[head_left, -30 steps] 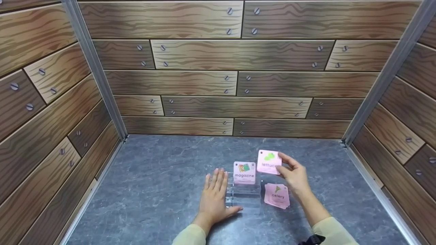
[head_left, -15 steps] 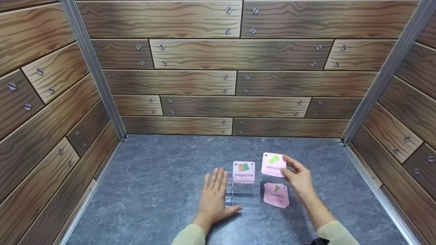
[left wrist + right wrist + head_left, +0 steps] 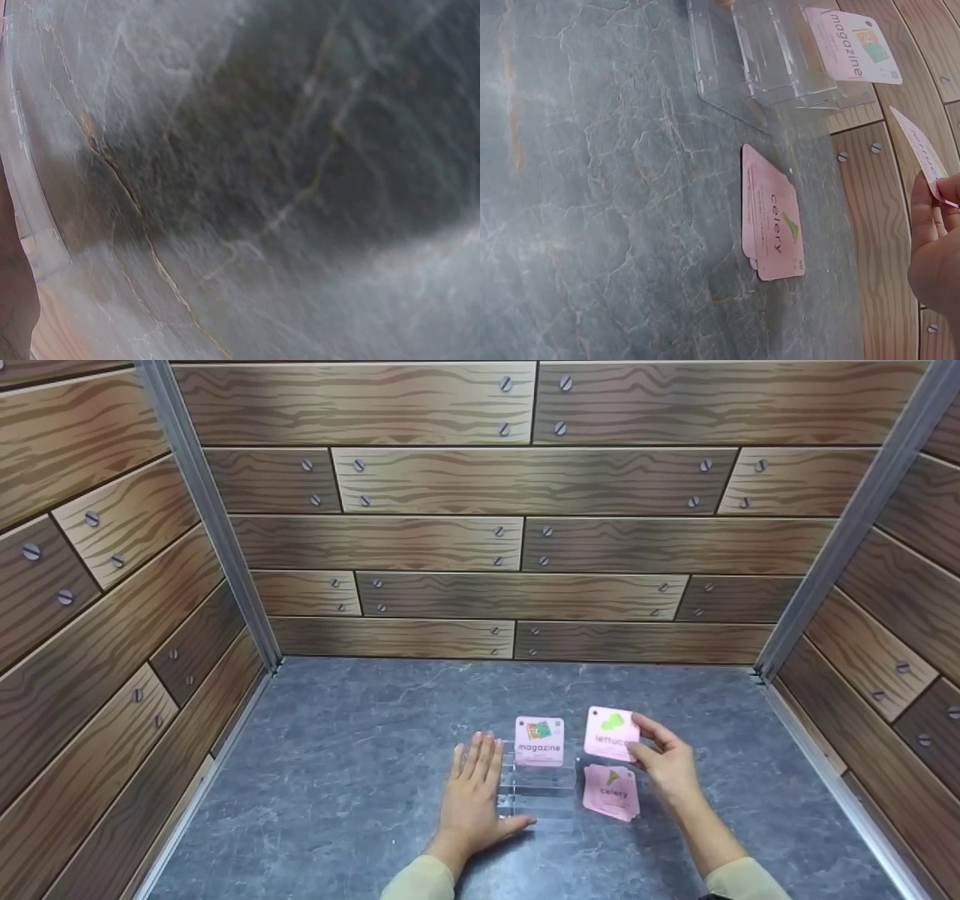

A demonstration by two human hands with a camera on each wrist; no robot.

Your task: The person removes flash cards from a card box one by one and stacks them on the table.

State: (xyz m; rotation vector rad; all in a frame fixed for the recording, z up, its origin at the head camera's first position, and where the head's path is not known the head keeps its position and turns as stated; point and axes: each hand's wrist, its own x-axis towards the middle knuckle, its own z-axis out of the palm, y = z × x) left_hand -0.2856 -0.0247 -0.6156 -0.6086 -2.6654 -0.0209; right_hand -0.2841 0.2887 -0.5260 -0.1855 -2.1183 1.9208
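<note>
Between the thumb and fingers of my right hand (image 3: 670,765) is a pink card reading "lettuce" (image 3: 609,732), held up in the air by its right edge. My left hand (image 3: 471,799) rests with straight fingers along the left side of a clear plastic tiered holder (image 3: 544,802), its thumb across the front. A "magazine" card (image 3: 540,741) stands upright in the holder's back slot. Right of the holder lies a stack of pink cards (image 3: 611,793), "celery" on top. In the right wrist view the lettuce card (image 3: 922,154) appears nearly edge-on, apart from the stack.
A grey marbled tabletop (image 3: 337,780) bears everything. Wood-patterned panels (image 3: 435,592) wall the back and both sides, with metal strips at the corners. The left wrist view shows mostly blurred tabletop (image 3: 300,225) in shadow.
My right hand has moved right and a little nearer with the lettuce card, away from the magazine card and to above the celery stack. The left hand stays put.
</note>
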